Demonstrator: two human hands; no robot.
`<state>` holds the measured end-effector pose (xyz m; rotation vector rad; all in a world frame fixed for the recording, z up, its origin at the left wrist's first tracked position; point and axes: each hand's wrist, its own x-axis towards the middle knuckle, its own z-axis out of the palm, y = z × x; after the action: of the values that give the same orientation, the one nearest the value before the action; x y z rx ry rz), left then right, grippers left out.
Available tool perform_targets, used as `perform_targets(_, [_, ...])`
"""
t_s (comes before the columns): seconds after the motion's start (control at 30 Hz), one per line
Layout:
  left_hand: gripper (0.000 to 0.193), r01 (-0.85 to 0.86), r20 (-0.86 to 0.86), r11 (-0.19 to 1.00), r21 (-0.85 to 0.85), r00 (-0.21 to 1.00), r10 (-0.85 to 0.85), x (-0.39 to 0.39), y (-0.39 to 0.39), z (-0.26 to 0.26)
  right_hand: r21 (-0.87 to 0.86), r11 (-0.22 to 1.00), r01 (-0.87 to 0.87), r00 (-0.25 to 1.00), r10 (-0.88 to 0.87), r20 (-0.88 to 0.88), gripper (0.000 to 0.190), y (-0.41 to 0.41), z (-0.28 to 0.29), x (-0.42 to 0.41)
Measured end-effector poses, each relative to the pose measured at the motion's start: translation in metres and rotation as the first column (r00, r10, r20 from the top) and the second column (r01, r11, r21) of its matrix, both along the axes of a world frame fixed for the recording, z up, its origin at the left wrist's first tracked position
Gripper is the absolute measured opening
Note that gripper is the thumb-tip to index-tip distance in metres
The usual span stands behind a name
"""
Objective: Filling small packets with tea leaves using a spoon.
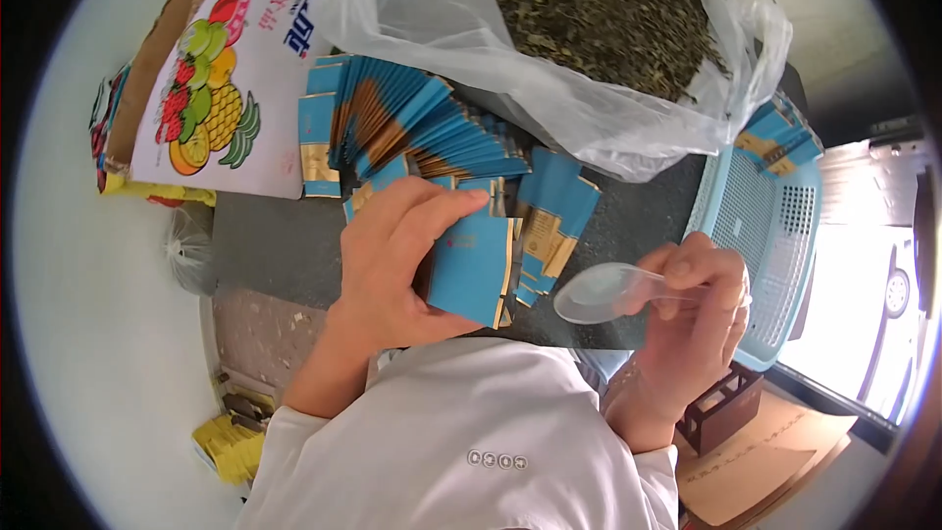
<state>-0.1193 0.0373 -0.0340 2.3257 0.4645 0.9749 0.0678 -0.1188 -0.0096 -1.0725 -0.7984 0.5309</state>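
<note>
My left hand (401, 265) grips a blue packet with gold edges (471, 265), its thumb and fingers around the left side and top. In my right hand (692, 294) is a clear plastic spoon (600, 294), its bowl pointing left towards the packet. Many blue and gold packets (412, 118) lie fanned out beyond my left hand. More packets (556, 213) lie between the two hands. At the top, a clear plastic bag (603, 140) stands open around a heap of dried, dark green leaves (603, 7).
A light blue plastic basket (773, 235) stands at the right, with packets (780, 136) at its far end. A carton with printed fruit (213, 88) is at the left on the dark tabletop (272, 250). A brown divided holder (721, 408) and flat cardboard (765, 456) are lower right.
</note>
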Motion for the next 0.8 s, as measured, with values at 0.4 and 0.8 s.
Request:
perform_targets(0.4, [0.071,-0.019,-0.064,0.965,0.262,0.997,0.037,0.017,-0.010,0.006,-0.151,0.988,0.033,0.975,0.002,0.223,0.025,0.000,-0.006,-0.010])
perform_targets(0.8, [0.072,-0.026,-0.076,0.952,0.305,0.996,0.052,0.022,-0.008,0.003,-0.227,0.973,0.031,0.992,-0.003,0.125,0.027,0.002,-0.009,-0.012])
